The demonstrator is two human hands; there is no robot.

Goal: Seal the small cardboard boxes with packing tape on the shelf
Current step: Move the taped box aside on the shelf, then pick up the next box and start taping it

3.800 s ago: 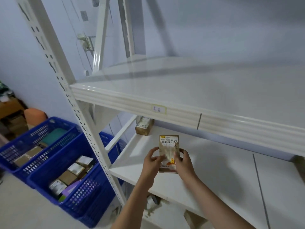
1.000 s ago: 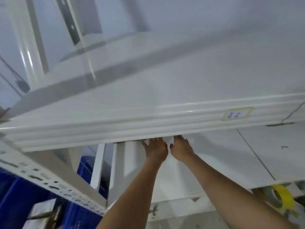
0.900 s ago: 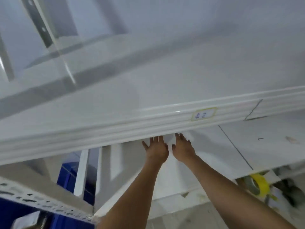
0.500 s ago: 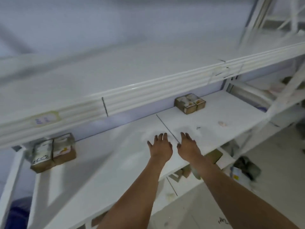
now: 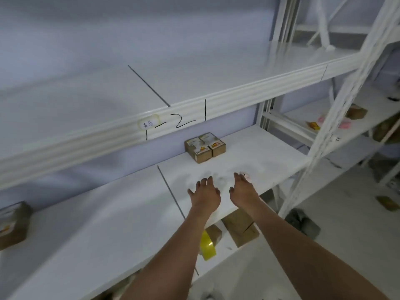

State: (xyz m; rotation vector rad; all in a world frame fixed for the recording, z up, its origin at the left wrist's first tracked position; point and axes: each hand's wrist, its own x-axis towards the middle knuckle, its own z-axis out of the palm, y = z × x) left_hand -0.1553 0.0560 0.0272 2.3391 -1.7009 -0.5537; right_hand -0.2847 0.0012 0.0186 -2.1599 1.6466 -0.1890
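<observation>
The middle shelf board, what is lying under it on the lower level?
Under the middle shelf board, a yellow tape roll and brown cardboard boxes lie on the lower level. The board and the left forearm hide the rest of that level.

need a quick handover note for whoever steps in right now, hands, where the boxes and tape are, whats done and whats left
Left hand: open, empty, over the middle shelf.
Right hand: open, empty, beside the left one.
Pair of small boxes: side by side at the back of that shelf, ahead of the hands, labels on top. Whether they are taped cannot be told from here.
Another box: far left on the same shelf.
Yellow tape roll: on the lower shelf, below the left forearm, beside a brown box.
Left to do: fetch the tape, check the pair, seal whatever is unsealed.
</observation>
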